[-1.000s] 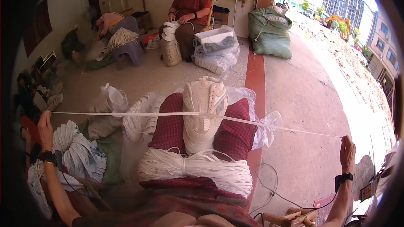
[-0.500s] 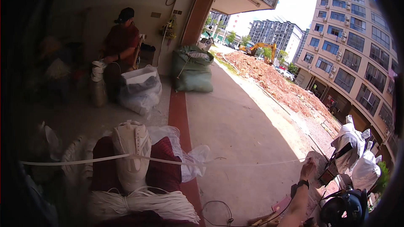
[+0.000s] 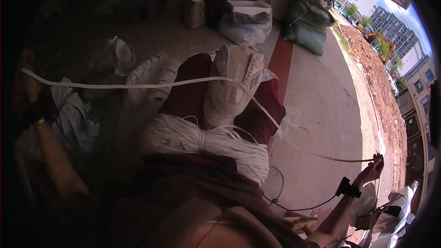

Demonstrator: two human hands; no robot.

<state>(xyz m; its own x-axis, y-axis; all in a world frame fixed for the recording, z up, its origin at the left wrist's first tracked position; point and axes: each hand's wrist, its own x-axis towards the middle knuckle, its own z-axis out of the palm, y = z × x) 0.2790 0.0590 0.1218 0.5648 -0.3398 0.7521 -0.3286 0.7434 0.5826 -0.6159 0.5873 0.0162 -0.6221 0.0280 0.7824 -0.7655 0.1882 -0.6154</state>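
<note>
A cream-coloured shoe (image 3: pixel 223 103) rests toe toward me on my dark red clothed lap. A long white shoelace (image 3: pixel 151 85) crosses its front, with one half stretched out to each side. At the dim far left, my left hand (image 3: pixel 27 80) is closed at one end of the lace, its fingers barely visible. Far out to the right, my right hand (image 3: pixel 371 169) pinches the other end. Part of the right stretch fades against the bright floor. Nearer my body, a tied bundle of white laces (image 3: pixel 216 144) lies across my lap.
More pale shoes (image 3: pixel 147 71) lie in shadow on the left, beside white wrapping (image 3: pixel 73 105). A plastic-wrapped box (image 3: pixel 248 20) and a green sack (image 3: pixel 305 25) stand farther off. A dark cable (image 3: pixel 303 209) curves over the floor at lower right, near white bags (image 3: pixel 404 209).
The view has swung, so the shoe appears higher and farther right. My left hand and forearm now show at the left. Both hands hold the lace spread wide; its right stretch hangs lower.
</note>
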